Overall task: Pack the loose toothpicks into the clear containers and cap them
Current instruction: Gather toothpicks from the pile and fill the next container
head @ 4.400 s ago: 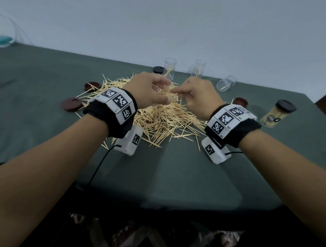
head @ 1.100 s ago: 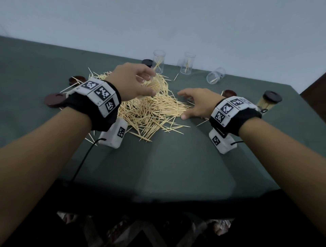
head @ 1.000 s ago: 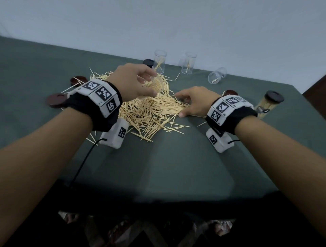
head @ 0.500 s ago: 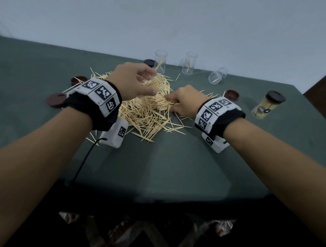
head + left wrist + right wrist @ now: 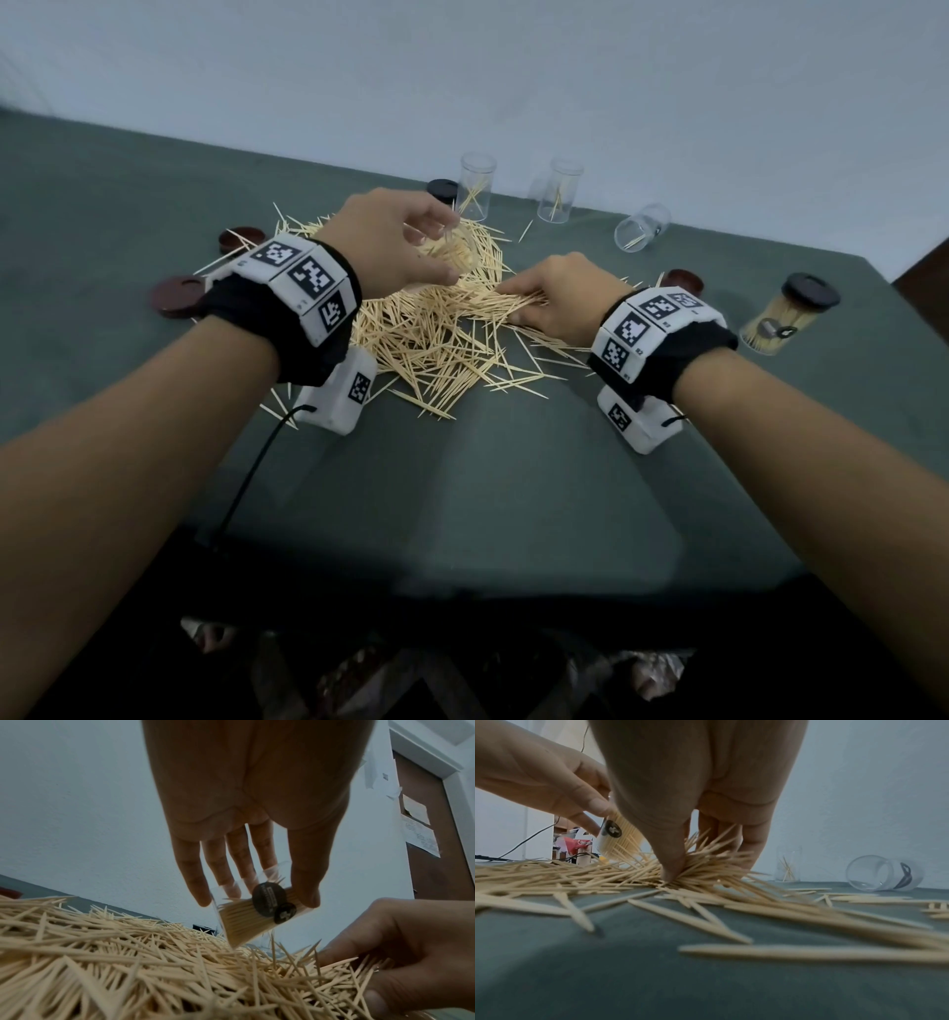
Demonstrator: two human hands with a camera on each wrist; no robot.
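Observation:
A heap of loose toothpicks (image 5: 426,334) lies mid-table on the green cloth. My left hand (image 5: 449,252) hovers over its far side and grips a clear container (image 5: 257,914), tilted and partly filled with toothpicks, between thumb and fingers. The same container (image 5: 618,839) shows at the left of the right wrist view. My right hand (image 5: 513,308) is down on the heap's right side, thumb (image 5: 672,866) and fingers pinching a bunch of toothpicks (image 5: 713,860) against the cloth. In the left wrist view the right hand (image 5: 398,953) closes round that bunch.
Two upright clear containers (image 5: 477,185) (image 5: 560,190) with a few toothpicks stand at the back; a third (image 5: 642,234) lies on its side. A full capped container (image 5: 785,321) is at right. Brown caps (image 5: 177,298) (image 5: 241,239) (image 5: 683,280) and a dark cap (image 5: 441,190) lie around.
My right hand slid left from the bare cloth into the heap and closed on a bunch of toothpicks. The left hand kept holding the container over the heap.

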